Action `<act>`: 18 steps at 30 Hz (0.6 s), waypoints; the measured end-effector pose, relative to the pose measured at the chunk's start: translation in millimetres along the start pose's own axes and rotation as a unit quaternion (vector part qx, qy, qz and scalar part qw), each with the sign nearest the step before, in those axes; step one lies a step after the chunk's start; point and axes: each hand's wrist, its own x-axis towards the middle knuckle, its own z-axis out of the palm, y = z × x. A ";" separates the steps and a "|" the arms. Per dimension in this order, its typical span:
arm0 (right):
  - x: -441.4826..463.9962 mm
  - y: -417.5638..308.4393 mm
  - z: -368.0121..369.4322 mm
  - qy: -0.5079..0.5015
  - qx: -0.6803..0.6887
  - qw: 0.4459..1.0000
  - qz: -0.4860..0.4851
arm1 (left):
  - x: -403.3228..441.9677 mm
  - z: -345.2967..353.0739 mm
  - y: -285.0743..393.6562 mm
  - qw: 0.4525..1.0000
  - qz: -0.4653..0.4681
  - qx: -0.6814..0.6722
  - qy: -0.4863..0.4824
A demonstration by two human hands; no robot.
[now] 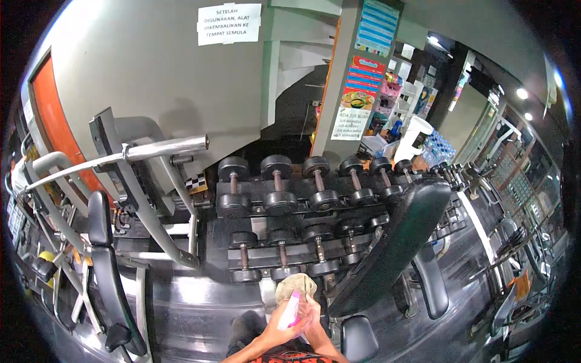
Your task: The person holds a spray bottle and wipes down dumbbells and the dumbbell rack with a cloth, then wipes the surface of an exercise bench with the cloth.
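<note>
My left hand [278,319] is closed around a small white-and-pink bottle [291,311], tilted with its pink end upward. Close against it, my right hand [313,315] has its fingers curled at the lower edge of a crumpled beige cloth [296,284]. Both hands are together low in front of my body, and some fingers overlap, so the exact grip is partly hidden. Just beyond the cloth stands the lower tier of a rack with black dumbbells [282,249].
An upper row of dumbbells [278,184] runs along the rack. A tall padded bench back [393,248] slants up at my right, above a black seat pad [359,337]. At left is a grey machine with a barbell [166,147] and a narrow bench [112,272].
</note>
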 end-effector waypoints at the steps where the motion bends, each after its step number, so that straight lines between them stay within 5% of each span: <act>1: 5.8 -2.1 -6.9 0.082 -0.028 0.996 0.000 | 4.3 -2.0 4.5 0.998 0.027 0.055 -0.029; 5: 22.4 -4.5 27.1 0.227 -0.068 0.971 -0.007 | 19.2 -3.3 0.8 0.998 0.025 -0.001 0.061; 7: 39.6 -2.2 26.2 0.216 -0.092 0.972 -0.032 | 25.5 -7.9 -8.1 0.985 -0.061 -0.133 0.092; 11: 71.3 -10.5 63.0 0.142 -0.147 0.973 -0.106 | 68.8 -37.2 -15.6 0.982 -0.048 -0.156 0.095; 14: 113.5 -26.4 52.4 0.079 -0.053 0.991 -0.094 | 95.0 -69.7 -38.5 0.993 -0.079 -0.051 0.070; 15: 119.6 -31.9 61.8 0.075 -0.089 0.987 -0.112 | 110.1 -81.3 -51.8 0.995 0.031 0.036 0.092; 16: 129.2 -38.6 72.0 0.076 -0.096 0.985 -0.118 | 120.9 -93.4 -61.2 0.993 0.025 0.072 0.088; 18: 140.8 -54.0 87.6 0.101 -0.094 0.982 -0.130 | 142.6 -110.0 -54.6 0.988 -0.071 -0.059 0.124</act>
